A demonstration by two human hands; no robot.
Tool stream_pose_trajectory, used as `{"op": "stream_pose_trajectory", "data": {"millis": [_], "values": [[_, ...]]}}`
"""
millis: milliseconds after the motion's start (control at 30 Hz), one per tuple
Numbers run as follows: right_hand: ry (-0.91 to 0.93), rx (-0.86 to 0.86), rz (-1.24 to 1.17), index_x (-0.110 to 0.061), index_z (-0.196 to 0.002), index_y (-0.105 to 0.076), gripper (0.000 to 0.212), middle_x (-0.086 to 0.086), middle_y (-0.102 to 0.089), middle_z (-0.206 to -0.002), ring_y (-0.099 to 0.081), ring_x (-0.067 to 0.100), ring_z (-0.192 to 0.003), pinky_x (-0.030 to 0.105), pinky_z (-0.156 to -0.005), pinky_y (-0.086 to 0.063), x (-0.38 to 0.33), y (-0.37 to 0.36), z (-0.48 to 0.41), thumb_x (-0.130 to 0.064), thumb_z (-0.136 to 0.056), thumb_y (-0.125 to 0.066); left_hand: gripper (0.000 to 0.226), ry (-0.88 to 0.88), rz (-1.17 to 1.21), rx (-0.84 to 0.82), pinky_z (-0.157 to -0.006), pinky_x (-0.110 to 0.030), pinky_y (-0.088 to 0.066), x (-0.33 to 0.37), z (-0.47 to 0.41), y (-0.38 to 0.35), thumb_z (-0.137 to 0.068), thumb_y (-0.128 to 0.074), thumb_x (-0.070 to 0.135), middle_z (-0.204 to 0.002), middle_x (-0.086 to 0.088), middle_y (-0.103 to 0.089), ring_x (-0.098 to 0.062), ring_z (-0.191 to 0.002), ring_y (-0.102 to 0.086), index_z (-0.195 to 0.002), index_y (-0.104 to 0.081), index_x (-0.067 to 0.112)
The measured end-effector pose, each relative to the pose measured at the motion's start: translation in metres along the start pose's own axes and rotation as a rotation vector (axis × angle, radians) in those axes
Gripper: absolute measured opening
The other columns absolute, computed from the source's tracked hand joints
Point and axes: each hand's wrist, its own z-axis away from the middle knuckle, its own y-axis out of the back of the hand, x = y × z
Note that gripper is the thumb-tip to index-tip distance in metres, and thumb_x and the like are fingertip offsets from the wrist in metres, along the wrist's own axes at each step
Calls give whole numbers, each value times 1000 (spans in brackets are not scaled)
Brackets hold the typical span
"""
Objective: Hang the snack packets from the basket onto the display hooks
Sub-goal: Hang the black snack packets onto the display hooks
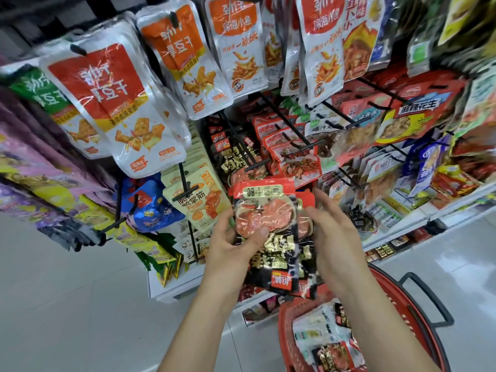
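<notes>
Two grips are holding black-and-red snack packets (271, 237) between the display hooks (256, 163) and the red basket (413, 310): left grip (230, 245) is pinching their left edge, thumb in front; right grip (332, 229), fingers straight, is touching their right edge.

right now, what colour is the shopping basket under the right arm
Red basket, with a dark grey handle; the head view shows it at lower right.
</notes>
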Motion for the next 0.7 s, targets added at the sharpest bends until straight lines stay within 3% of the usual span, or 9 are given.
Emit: {"op": "stream_pose_trajectory", "data": {"millis": [100,200,333,367,400,467,533,633,700], "values": [[-75,-24,-23,-22,-141,-44,67,6,-68,-119,-58,13,-120,37,-107,-41,0,-2,6,-15,-81,-73,65,-57,48,35,-100,-37,-46,3,6,-1,-61,-81,36,-113,8,-70,-9,-109,-63,-121,-58,31],[-106,-121,-69,-17,-105,-58,23,-10,-76,-86,-70,-2,-84,18,-72,-56,1,-2,6,-8,-85,-67,46,-108,73,72,-87,-25,-49,5,10,-1,-66,-78,26,-103,12,-72,-6,-99,-66,-109,-63,23],[48,-76,212,-43,-141,-40,64,-5,-57,-135,-58,21,-118,47,-104,-45,4,-6,12,-26,-87,-71,31,-128,-4,101,-76,-12,-49,4,13,0,-77,-76,13,-96,15,-73,1,-91,-67,-103,-65,26],[108,-33,284,-51,-141,-32,70,-24,-44,-116,-58,25,-113,47,-102,-45,2,-6,13,-25,-88,-70,34,-120,-12,114,-80,-15,-50,4,13,2,-77,-77,14,-97,13,-73,0,-92,-67,-107,-64,24],[160,-7,322,-57,-140,-29,74,-15,-19,-108,-51,37,-117,47,-100,-45,2,-4,13,-24,-88,-71,38,-108,-15,128,-84,-20,-51,4,13,4,-77,-78,15,-98,11,-74,-2,-93,-68,-112,-63,22],[219,-13,349,-61,-135,-33,71,-16,-36,-97,-43,15,-88,40,-93,-45,1,1,12,-27,-86,-72,41,-100,-45,139,-90,-26,-51,5,13,8,-76,-79,16,-101,8,-74,-3,-95,-68,-112,-62,23],[220,-43,393,-56,-127,-47,54,-23,-45,-90,-50,16,-89,33,-85,-44,0,2,12,-29,-87,-70,40,-107,-116,149,-95,-27,-48,7,15,9,-75,-80,19,-104,11,-72,-1,-100,-65,-107,-59,31],[58,-39,301,-38,-118,-63,30,-20,-68,-105,-58,8,-108,39,-105,-41,1,0,14,-36,-88,-66,45,-128,-203,140,-97,-25,-44,14,19,8,-76,-80,24,-104,26,-67,14,-103,-56,-106,-54,43],[-175,-58,135,-29,-134,-53,72,-14,-59,-133,-52,13,-124,50,-112,-35,1,0,15,-62,-73,-72,59,-156,-297,133,-103,-24,-41,19,23,7,-76,-78,33,-126,24,-58,14,-111,-48,-127,-50,42]]}}
